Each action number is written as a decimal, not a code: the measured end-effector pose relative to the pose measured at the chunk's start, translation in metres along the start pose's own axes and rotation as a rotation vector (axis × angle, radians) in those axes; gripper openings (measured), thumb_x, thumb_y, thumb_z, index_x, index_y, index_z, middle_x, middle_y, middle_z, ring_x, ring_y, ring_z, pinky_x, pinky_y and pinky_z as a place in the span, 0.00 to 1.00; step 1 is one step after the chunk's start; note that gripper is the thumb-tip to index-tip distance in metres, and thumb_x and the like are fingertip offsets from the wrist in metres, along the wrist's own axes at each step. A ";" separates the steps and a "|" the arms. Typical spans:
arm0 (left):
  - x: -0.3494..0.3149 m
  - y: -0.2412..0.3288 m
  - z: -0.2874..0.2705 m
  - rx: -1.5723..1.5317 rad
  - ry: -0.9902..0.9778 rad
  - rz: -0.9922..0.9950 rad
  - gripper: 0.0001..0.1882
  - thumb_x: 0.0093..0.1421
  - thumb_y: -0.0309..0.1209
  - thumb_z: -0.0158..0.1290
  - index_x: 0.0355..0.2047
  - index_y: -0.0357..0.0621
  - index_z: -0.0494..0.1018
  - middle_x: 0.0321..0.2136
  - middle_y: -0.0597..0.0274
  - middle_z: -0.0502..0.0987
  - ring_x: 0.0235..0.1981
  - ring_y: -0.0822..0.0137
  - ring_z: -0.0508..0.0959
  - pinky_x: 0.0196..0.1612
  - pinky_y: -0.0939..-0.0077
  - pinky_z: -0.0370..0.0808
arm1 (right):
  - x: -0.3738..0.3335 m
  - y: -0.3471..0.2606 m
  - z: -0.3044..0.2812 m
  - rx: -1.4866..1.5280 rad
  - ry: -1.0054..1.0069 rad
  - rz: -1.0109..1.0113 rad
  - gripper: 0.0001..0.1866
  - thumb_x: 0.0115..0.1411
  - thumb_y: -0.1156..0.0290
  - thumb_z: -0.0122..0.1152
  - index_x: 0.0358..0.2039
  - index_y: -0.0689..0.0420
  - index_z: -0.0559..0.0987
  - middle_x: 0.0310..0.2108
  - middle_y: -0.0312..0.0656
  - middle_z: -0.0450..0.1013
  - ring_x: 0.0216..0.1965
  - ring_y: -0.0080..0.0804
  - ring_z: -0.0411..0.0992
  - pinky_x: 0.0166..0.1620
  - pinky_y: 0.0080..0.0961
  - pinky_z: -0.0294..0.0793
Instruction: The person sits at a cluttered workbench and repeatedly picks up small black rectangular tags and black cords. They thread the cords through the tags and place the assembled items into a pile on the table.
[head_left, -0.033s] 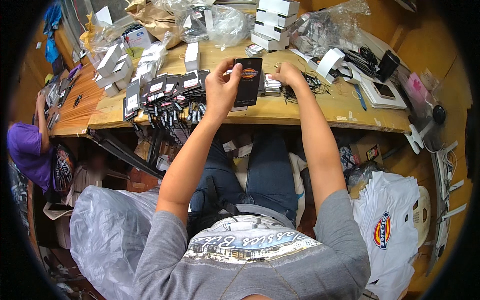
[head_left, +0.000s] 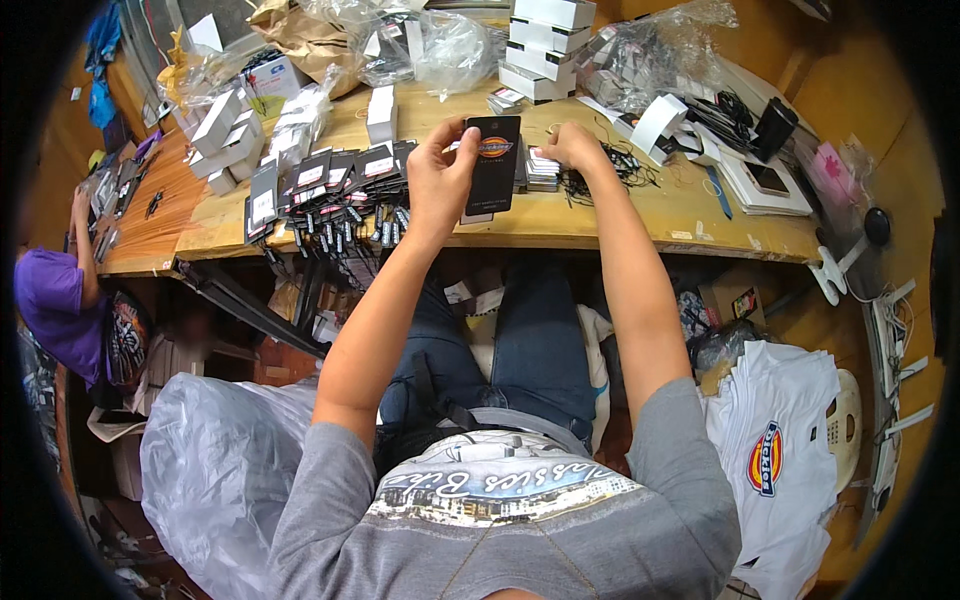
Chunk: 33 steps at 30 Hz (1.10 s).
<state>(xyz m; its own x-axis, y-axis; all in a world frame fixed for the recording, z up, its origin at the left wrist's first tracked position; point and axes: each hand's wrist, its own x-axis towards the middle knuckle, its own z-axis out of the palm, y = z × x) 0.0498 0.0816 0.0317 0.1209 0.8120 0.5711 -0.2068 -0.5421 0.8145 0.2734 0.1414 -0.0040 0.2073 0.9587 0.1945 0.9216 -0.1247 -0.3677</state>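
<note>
A black hang tag (head_left: 492, 180) with a coloured emblem stands upright between the thumb and fingers of my left hand (head_left: 440, 178), above the table's front edge. My right hand (head_left: 575, 148) is closed, its curled fingertips at a stack of small white cards (head_left: 543, 172) just right of the tag. Whatever those fingers hold, if anything, is hidden. Loose black strings (head_left: 630, 168) lie tangled beside and under this hand. Left of my left hand, many black hang tags (head_left: 325, 180) with white stickers lie in overlapping rows, their cords hanging over the table edge.
White boxes stand in a tall stack (head_left: 545, 50) at the back and in a pile (head_left: 225, 140) at left. Clear plastic bags (head_left: 460, 50) crowd the rear. A phone (head_left: 768, 178) lies on papers at right. Folded white shirts (head_left: 770, 440) rest beside me. A person in purple (head_left: 60, 300) works at far left.
The hang tag in my left hand has tipped slightly and shifted a little to the left. My right hand stays in place.
</note>
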 end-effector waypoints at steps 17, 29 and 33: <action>-0.018 -0.016 -0.006 0.043 0.090 -0.106 0.13 0.52 0.29 0.48 0.35 0.31 0.68 0.25 0.66 0.71 0.24 0.80 0.67 0.27 0.89 0.63 | -0.006 -0.013 -0.006 0.901 0.243 -0.017 0.21 0.39 0.74 0.63 0.36 0.61 0.71 0.23 0.43 0.72 0.24 0.28 0.70 0.27 0.22 0.69; -0.043 -0.022 -0.003 0.030 0.075 -0.235 0.11 0.49 0.26 0.51 0.32 0.30 0.70 0.23 0.65 0.72 0.24 0.80 0.69 0.26 0.87 0.65 | -0.109 -0.065 -0.016 0.662 0.053 -0.385 0.12 0.38 0.74 0.63 0.24 0.60 0.69 0.21 0.34 0.67 0.20 0.18 0.64 0.23 0.15 0.65; -0.047 -0.022 -0.009 -0.197 0.013 -0.289 0.11 0.50 0.26 0.51 0.34 0.32 0.69 0.26 0.64 0.72 0.25 0.79 0.70 0.27 0.87 0.67 | -0.055 0.023 -0.051 0.396 0.429 0.214 0.10 0.46 0.66 0.55 0.25 0.59 0.76 0.24 0.44 0.73 0.25 0.36 0.71 0.30 0.28 0.68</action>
<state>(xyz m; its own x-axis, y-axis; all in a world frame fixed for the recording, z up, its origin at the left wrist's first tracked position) 0.0397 0.0575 -0.0136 0.1896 0.9293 0.3169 -0.3492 -0.2378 0.9064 0.3004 0.0729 0.0236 0.5632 0.7247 0.3970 0.6701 -0.1196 -0.7325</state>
